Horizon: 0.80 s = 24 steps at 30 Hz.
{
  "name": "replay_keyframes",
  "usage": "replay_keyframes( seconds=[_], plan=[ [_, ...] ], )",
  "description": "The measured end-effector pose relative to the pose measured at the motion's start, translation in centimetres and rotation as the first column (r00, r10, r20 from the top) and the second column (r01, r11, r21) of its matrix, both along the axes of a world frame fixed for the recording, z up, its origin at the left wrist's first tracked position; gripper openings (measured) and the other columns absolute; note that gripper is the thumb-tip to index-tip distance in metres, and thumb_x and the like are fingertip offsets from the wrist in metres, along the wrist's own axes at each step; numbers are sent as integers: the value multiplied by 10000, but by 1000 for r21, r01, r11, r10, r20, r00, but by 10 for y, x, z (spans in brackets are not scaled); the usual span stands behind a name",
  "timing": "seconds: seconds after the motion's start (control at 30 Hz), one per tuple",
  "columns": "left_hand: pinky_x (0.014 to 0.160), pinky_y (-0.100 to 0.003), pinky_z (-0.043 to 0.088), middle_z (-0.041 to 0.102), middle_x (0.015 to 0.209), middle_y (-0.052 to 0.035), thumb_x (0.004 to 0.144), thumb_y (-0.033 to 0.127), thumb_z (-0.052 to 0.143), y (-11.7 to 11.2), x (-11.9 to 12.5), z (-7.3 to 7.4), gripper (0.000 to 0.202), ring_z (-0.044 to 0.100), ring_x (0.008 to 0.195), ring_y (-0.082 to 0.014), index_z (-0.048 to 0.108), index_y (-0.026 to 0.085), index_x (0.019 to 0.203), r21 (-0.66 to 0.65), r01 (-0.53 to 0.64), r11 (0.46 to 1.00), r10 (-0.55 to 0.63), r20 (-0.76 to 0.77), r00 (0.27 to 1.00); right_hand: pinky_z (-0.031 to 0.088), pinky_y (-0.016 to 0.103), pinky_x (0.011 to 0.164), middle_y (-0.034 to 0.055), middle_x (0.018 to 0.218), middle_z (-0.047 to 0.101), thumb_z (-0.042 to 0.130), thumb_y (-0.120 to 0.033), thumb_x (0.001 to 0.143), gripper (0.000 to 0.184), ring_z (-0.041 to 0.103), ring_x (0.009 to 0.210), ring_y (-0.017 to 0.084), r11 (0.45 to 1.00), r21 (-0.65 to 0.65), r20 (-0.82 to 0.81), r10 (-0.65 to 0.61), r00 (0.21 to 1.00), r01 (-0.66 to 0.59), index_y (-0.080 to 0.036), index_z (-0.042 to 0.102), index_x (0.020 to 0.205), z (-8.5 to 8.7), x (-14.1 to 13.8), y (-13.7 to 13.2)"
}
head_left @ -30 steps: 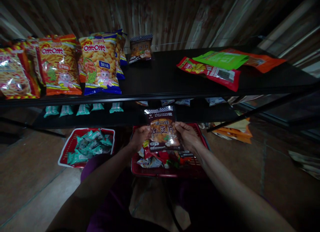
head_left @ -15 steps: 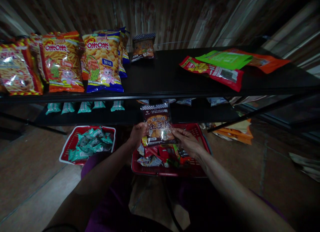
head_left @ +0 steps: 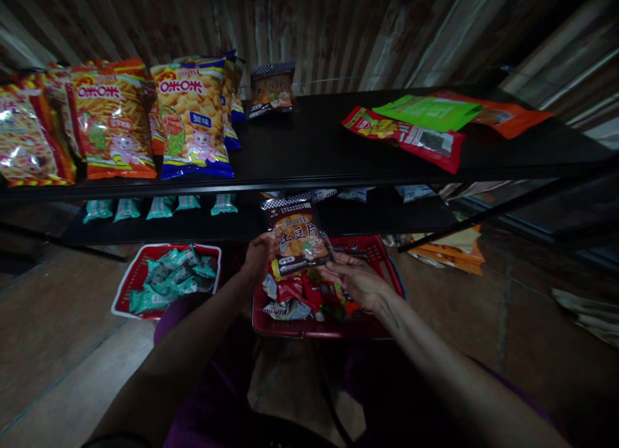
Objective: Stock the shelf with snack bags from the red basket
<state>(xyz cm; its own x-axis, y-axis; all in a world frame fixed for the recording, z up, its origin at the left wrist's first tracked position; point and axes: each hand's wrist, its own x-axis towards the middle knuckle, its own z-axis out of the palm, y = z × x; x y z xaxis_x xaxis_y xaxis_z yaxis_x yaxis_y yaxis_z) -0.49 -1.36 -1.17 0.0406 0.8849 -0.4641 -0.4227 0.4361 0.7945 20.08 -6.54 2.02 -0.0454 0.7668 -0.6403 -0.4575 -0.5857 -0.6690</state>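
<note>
A brown bag of potato chips point(head_left: 298, 236) with a checkered top edge is held up in front of me, tilted slightly. My left hand point(head_left: 261, 256) pinches its left edge, fingers closed. At its lower right corner, my right hand point(head_left: 356, 277) grips the bag between thumb and fingers. Directly beneath is a red basket point(head_left: 319, 331) holding assorted snack packets, partly hidden by the bag and my right hand. A similar brown bag point(head_left: 272, 90) stands at the back of the black upper shelf point(head_left: 300, 148).
Orange and blue snack bags point(head_left: 193, 122) stand at the shelf's left; flat red, green and orange pouches point(head_left: 406, 135) lie at its right. Teal packets point(head_left: 162, 207) line the lower shelf. Another red basket point(head_left: 118, 300) of teal packets sits on the floor at left; orange packaging point(head_left: 454, 251) lies at right.
The chip bag has shifted a little left and tilted. My right hand has slid from its right side to the lower right corner. The view has moved slightly.
</note>
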Motion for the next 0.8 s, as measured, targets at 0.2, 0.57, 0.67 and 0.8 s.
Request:
replay_keyframes(
  seconds=[0.2, 0.57, 0.67, 0.8],
  plan=[
    [565, -208, 478, 606, 658, -3, 676, 283, 656, 2, -2, -1, 174, 570, 555, -97, 584, 151, 764, 9, -31, 999, 30, 33, 999, 582, 265, 745, 34, 734, 738, 719, 8, 621, 227, 713, 697, 158, 1000, 13, -32, -20, 999, 20, -172, 639, 736, -1, 3, 0],
    [795, -372, 517, 672, 988, -102, 712, 292, 680, -4, 0, 7, 379, 651, 898, -233, 587, 157, 1054, 2, 221, 975, -217, 186, 958, 574, 230, 711, -3, 716, 730, 659, 27, 639, 227, 697, 667, 122, 994, 3, -10, -113, 994, 113, -190, 637, 702, 1, 1, 6],
    [860, -423, 499, 638, 1107, -106, 700, 280, 704, -9, -1, 12, 404, 621, 1007, -258, 579, 179, 1070, 71, 350, 934, -357, 229, 906, 571, 233, 713, -9, 708, 728, 675, 16, 634, 225, 692, 659, 117, 992, 18, -21, -128, 992, 128, -196, 636, 698, 0, 2, 7],
    [972, -452, 435, 595, 1212, -99, 655, 154, 736, -13, -2, 16, 495, 570, 1118, -264, 564, 196, 1118, 176, 407, 896, -443, 313, 840, 571, 222, 705, -1, 735, 732, 683, 9, 633, 234, 695, 676, 119, 991, 37, -16, -129, 992, 129, -199, 640, 731, -3, 4, 8]
  ],
)
